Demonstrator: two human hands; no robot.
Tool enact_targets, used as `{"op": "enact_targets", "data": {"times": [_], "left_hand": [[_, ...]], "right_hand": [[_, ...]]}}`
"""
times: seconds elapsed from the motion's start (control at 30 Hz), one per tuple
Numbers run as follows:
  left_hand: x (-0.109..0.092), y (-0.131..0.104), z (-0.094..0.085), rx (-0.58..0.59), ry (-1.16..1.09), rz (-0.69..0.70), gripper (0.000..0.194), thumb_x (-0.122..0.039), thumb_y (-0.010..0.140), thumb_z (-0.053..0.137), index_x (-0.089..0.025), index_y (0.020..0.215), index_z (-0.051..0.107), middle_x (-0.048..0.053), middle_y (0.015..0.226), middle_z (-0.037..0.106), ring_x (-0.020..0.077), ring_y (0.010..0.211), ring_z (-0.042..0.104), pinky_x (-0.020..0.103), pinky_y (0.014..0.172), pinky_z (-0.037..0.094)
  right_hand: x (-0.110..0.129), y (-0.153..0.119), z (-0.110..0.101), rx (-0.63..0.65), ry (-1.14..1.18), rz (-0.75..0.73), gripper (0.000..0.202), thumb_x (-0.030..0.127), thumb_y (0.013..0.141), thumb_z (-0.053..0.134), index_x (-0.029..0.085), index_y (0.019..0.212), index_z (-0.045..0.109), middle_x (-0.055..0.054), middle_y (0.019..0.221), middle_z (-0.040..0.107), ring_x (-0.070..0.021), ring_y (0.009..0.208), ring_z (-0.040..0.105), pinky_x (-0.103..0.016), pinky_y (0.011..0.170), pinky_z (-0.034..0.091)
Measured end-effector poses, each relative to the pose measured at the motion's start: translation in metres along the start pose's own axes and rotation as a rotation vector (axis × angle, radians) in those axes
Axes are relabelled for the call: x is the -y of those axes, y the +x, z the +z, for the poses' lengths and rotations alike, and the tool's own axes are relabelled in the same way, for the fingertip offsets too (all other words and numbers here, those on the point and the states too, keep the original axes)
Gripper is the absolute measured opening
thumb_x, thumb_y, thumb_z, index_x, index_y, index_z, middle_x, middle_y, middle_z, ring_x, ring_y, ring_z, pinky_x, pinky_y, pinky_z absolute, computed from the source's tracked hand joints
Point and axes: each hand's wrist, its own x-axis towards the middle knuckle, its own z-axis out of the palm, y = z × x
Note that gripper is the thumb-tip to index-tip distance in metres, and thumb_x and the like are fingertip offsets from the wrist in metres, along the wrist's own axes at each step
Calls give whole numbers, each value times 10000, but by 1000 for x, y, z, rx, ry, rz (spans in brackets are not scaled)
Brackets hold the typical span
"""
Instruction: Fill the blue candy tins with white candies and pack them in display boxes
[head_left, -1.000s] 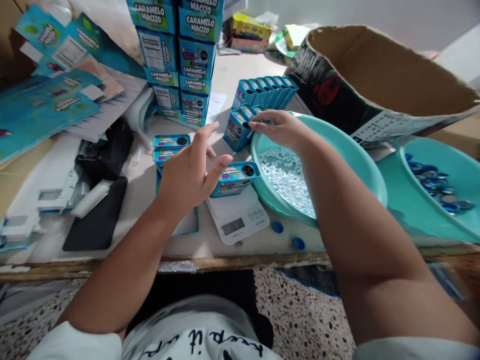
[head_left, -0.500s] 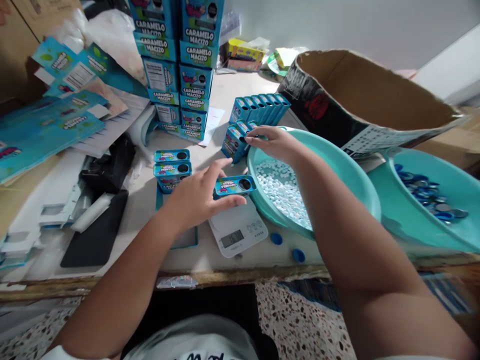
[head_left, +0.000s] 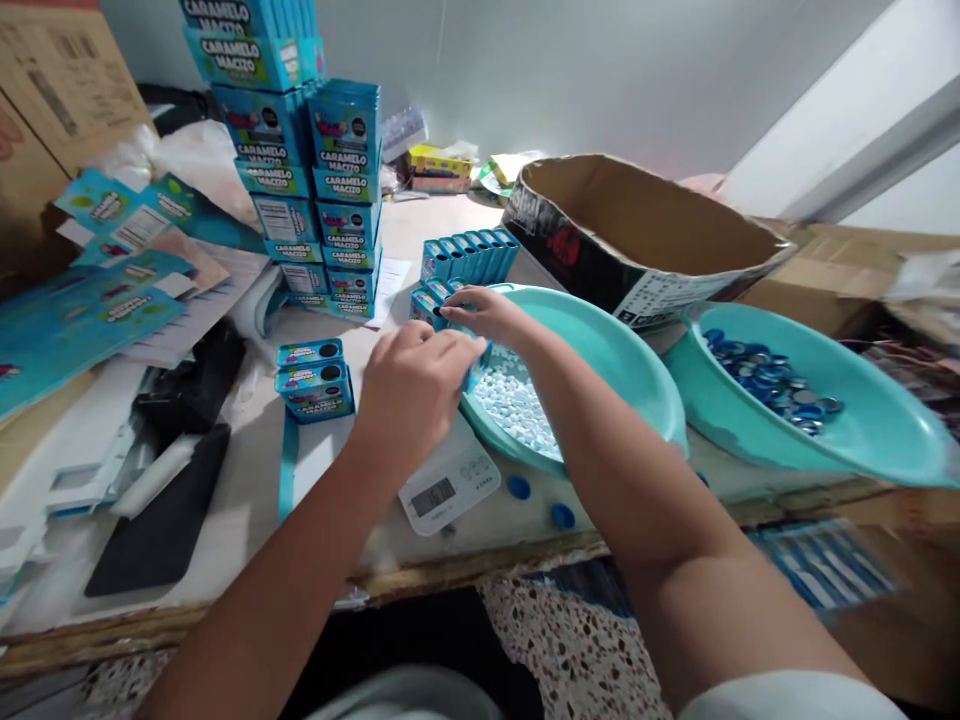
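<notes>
My left hand [head_left: 412, 385] is closed round a small blue candy tin, of which only a sliver [head_left: 478, 368] shows past the fingers; it is above the kitchen scale [head_left: 450, 490], by the rim of the turquoise basin [head_left: 607, 350] of white candies [head_left: 514, 405]. My right hand [head_left: 491, 315] reaches over the basin, its fingertips closed on a blue candy tin [head_left: 426, 304] in the short front group. Behind that group a row of similar tins [head_left: 469, 258] stands upright. To the left, a few tins [head_left: 313, 385] stand by a flat blue-edged tray [head_left: 288, 470].
Tall stacks of blue candy boxes [head_left: 345, 210] rise at the back left. A torn cardboard box [head_left: 577, 260] stands behind the basin. At right, a second turquoise basin [head_left: 862, 400] holds blue and silver lids [head_left: 772, 380]. Two blue caps [head_left: 518, 487] lie near the table's front edge.
My left hand has closed round the tin at the scale and lifted it toward the basin. My right hand stays at the front tins. The whole view has shifted with the head.
</notes>
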Motion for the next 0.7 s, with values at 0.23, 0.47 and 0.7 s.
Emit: {"op": "enact_targets", "data": {"times": [0.23, 0.47, 0.7], "left_hand": [[3, -1, 26, -55, 135, 224, 328, -111, 960, 551, -270, 1187, 726, 8, 1186, 764, 274, 1086, 578, 462, 939, 477], [11, -4, 13, 25, 87, 82, 382, -100, 903, 598, -224, 1256, 677, 51, 1222, 744, 275, 1065, 608, 433, 923, 490], [24, -11, -18, -74, -164, -304, 416, -250, 780, 807, -218, 1169, 664, 47, 1118, 737, 243, 989, 689, 355, 873, 542]], "right_hand": [[5, -2, -2, 37, -101, -18, 205, 326, 966, 644, 187, 987, 794, -75, 1034, 722, -247, 1069, 641, -310, 958, 462], [4, -2, 0, 42, -122, -29, 218, 328, 975, 636, 186, 974, 802, -77, 1017, 727, -245, 1046, 636, -302, 936, 447], [3, -2, -2, 50, -102, -43, 230, 336, 984, 609, 199, 955, 792, -69, 969, 709, -243, 1005, 631, -317, 932, 448]]}}
